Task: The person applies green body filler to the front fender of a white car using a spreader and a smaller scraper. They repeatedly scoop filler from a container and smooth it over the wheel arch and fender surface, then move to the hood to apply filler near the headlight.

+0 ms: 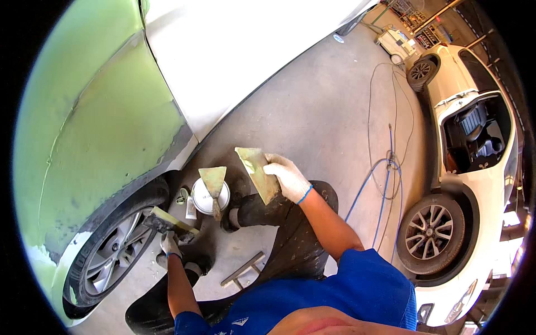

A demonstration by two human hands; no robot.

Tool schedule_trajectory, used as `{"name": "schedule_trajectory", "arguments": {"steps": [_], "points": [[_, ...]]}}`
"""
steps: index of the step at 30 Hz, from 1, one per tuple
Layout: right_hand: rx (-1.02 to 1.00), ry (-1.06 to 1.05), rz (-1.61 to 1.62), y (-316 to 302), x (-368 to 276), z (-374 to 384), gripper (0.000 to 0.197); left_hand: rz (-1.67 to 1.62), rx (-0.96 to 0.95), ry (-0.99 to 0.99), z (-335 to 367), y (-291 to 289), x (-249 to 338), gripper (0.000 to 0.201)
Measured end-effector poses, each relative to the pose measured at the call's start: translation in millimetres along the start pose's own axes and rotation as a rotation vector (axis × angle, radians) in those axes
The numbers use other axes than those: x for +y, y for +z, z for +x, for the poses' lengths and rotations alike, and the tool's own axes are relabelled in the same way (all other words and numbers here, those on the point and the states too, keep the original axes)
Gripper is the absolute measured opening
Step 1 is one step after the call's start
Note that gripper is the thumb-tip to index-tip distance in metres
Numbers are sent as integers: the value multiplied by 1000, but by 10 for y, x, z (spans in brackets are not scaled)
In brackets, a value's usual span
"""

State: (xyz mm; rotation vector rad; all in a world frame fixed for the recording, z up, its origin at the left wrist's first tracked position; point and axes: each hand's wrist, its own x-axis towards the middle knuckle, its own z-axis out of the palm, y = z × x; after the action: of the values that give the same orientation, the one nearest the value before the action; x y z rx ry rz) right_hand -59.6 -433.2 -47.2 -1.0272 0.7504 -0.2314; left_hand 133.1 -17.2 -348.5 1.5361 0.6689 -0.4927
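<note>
My right hand (287, 176), in a white knit glove, grips the edge of a flat rectangular plate (262, 178) smeared with pale green filler. My left hand (171, 244), also gloved, is closed on a wide dark spreader (167, 222) with filler along its edge, close to the wheel (114, 245). Between my hands stands a round can (222, 200) with a white lid. On that lid lies a triangular putty knife (213, 177), coated in filler. Left of me, the car panel (106, 111) is covered in pale green filler, with a ridge running down it.
A white tube (190, 209) and a small roll-like item (182, 195) sit beside the can. A metal frame (243, 271) lies on the floor between my legs. Blue hoses (385, 178) trail toward a white car (474, 195) at right. A wheeled machine (396, 44) stands far back.
</note>
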Motion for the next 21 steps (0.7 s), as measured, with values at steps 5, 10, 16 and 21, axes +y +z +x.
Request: {"name": "schedule_trajectory", "arguments": {"steps": [5, 10, 16, 21], "points": [[-13, -29, -56, 19, 23, -7, 41, -227, -47, 91, 43, -87, -70, 13], [-30, -10, -27, 85, -35, -43, 38, -279, 54, 79, 34, 87, 82, 26], [8, -51, -84, 86, 21, -46, 41, 299, 455, 114, 148, -49, -361, 51], [-50, -47, -40, 117, 0, -57, 38, 113, -32, 25, -760, 1216, -478, 75]]}}
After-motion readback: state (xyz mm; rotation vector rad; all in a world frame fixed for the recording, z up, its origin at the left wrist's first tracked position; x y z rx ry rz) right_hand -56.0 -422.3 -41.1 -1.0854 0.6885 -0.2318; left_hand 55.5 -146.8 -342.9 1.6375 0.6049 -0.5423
